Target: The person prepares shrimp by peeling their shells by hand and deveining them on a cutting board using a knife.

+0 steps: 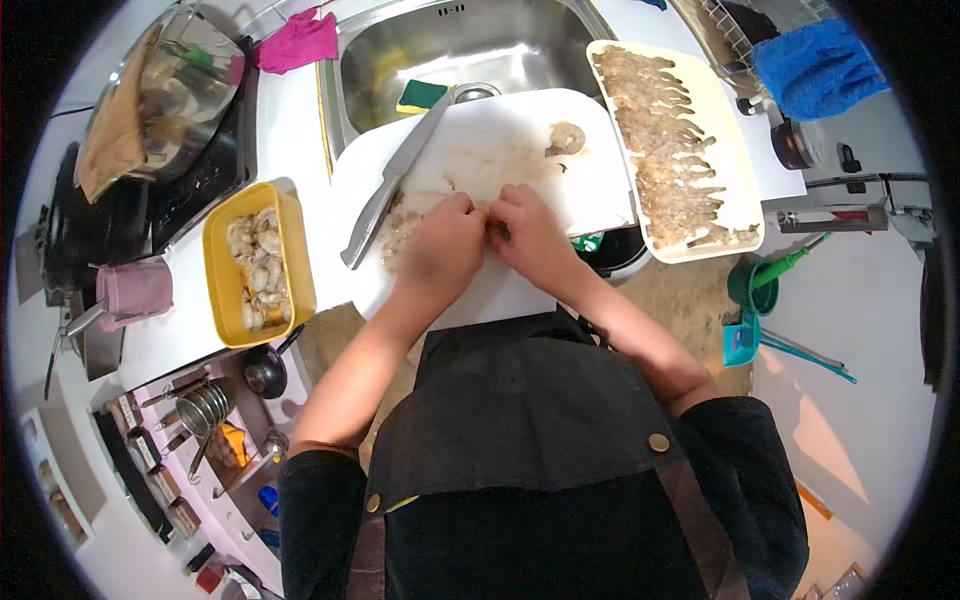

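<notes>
My left hand (447, 238) and my right hand (528, 232) meet over the white cutting board (490, 290), fingers closed and pinched together. Between the fingertips shows a small brownish piece of a shrimp (494, 232), mostly hidden by the hands. To the left on the board lies a large knife (400, 172), its blade toward the sink. Scraps of shell (393, 235) are scattered beside my left hand. A single curled shrimp (566, 139) rests near the board's upper right corner.
A cream tray (735, 150) of unpeeled shrimp in rows stands at right. A yellow container (213, 275) at left holds peeled shrimp. Behind the board is a steel sink (480, 50) with a green-yellow sponge (421, 96). A pink cloth (297, 42) lies left of the sink.
</notes>
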{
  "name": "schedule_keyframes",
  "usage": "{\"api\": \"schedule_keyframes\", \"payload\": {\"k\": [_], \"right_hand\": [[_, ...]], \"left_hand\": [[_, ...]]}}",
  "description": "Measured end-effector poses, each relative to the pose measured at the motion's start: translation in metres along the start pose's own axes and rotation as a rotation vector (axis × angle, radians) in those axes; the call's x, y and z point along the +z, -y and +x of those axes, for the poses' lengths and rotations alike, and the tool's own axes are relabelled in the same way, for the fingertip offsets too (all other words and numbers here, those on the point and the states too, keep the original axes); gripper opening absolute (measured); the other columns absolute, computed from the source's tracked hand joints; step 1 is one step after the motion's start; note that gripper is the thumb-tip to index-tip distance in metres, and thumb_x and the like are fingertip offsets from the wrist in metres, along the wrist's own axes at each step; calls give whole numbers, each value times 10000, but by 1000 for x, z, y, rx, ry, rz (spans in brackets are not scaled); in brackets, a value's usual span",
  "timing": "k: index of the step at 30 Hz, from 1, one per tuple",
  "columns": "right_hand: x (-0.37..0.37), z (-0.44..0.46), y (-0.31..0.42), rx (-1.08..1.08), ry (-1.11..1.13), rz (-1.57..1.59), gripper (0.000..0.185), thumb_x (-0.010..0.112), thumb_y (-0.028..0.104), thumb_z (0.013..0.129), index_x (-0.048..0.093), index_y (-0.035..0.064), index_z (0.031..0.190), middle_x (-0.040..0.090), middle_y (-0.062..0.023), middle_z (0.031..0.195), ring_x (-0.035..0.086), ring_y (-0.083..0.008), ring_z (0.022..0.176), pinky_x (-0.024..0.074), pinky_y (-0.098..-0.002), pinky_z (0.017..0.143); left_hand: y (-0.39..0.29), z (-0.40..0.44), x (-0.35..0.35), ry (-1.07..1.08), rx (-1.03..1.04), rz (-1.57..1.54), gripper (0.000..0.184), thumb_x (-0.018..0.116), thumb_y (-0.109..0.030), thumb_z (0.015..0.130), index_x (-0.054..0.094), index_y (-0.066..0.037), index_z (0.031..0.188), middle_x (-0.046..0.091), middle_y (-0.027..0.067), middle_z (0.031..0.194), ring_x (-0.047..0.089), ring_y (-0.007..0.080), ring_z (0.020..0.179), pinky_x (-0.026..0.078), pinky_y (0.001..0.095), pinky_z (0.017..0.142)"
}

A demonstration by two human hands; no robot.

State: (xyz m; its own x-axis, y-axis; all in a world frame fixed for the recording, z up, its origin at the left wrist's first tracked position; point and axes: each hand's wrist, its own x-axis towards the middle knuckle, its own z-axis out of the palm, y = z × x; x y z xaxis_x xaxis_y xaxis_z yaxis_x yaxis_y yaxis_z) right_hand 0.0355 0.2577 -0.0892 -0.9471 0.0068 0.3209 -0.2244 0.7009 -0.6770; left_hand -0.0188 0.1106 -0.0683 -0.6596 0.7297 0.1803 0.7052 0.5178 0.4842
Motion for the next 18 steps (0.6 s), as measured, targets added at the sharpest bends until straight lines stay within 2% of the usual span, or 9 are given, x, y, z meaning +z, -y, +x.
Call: {"api": "schedule_keyframes", "payload": {"k": [3, 6, 7, 10, 13, 16, 18], "right_hand": [[-2, 1, -1, 22, 11, 9, 122, 673, 17, 688, 572, 0, 755, 543, -140, 834, 538, -335, 838, 462, -414, 733], [-11, 6, 4, 50, 45, 74, 104, 649, 33, 693, 620, 8, 789, 568, -152, 868, 542, -342, 875, 468, -429, 780], [-12, 5, 6, 68, 59, 100, 114, 637, 40, 695, 640, 12, 805, 579, -158, 882, 542, -346, 895, 471, -435, 801], [2, 6, 9, 6, 0, 116, 92, 644, 44, 696, 646, 17, 784, 587, -154, 877, 542, -345, 895, 470, -434, 804], [15, 9, 6, -72, 13, 49, 135, 667, 15, 675, 640, 18, 807, 573, -126, 833, 543, -315, 829, 467, -402, 739], [22, 8, 12, -48, -24, 65, 141, 647, -11, 668, 626, 20, 804, 567, -120, 823, 532, -314, 830, 465, -407, 737], [24, 9, 11, -36, 30, 49, 183, 630, 4, 676, 638, 8, 860, 580, -137, 855, 535, -338, 879, 470, -426, 794]], "left_hand": [[-2, 2, -1, 8, -60, 0, 87, 593, -66, 770, 648, -1, 788, 588, 167, 836, 585, 340, 785, 480, 430, 695], [10, 10, -29, 145, -150, -181, 171, 661, -102, 793, 709, -17, 933, 628, 185, 863, 634, 341, 745, 514, 408, 705], [16, 8, -34, 95, -172, -206, 168, 667, -85, 795, 721, -20, 941, 642, 178, 854, 639, 333, 736, 512, 403, 712], [15, 8, -46, 214, -207, -186, 152, 651, -58, 797, 718, -20, 928, 643, 174, 845, 637, 334, 756, 506, 407, 722], [18, 5, -41, 170, -126, -103, 137, 634, -41, 800, 713, -23, 911, 642, 172, 866, 633, 345, 791, 502, 409, 739], [13, -1, -36, 116, -163, -119, 128, 626, -35, 799, 702, -20, 900, 640, 166, 895, 626, 357, 832, 500, 405, 759], [7, -2, -38, 112, -175, -96, 125, 625, -37, 801, 697, -18, 901, 641, 162, 910, 626, 359, 851, 500, 407, 767]]}}
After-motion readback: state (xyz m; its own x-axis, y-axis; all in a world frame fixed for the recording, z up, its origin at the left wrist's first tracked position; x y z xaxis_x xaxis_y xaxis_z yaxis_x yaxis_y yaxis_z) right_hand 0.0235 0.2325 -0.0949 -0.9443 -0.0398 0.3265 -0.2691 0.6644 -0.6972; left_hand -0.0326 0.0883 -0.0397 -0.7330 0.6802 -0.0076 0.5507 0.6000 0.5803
